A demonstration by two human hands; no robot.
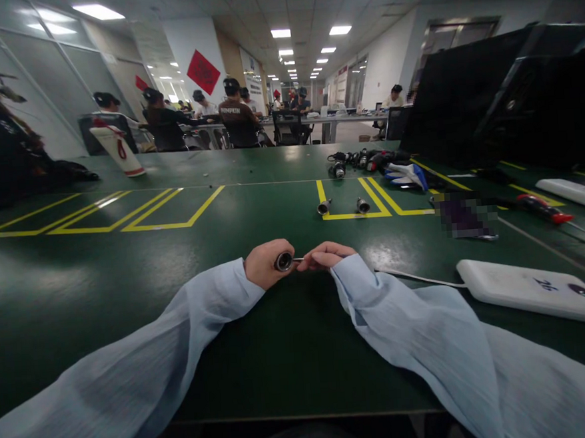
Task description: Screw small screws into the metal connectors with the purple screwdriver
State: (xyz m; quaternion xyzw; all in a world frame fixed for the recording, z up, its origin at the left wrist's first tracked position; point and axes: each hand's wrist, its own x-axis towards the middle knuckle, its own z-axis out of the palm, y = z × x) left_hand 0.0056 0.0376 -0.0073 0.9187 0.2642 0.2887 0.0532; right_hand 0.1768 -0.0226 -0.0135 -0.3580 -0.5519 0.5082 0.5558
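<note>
My left hand [265,264] is closed around a round metal fitting [283,261], whose hollow end faces me. My right hand [329,254] is closed with its fingertips pinching a thin metal rod [299,259] that reaches across to the fitting. Whether the rod enters the fitting I cannot tell, and the rest of it is hidden in my fingers. Beyond my hands, two similar metal fittings lie on the table: one on the left [324,207] by the yellow tape, another further right [362,205].
A green table [193,379] carries yellow tape outlines. To the right lie a white power bank [532,289] with a cable, a red-handled screwdriver [542,208], a blurred-out dark object [465,217] and a heap of dark parts [363,160]. A white bottle [120,149] stands far left. Several people sit beyond.
</note>
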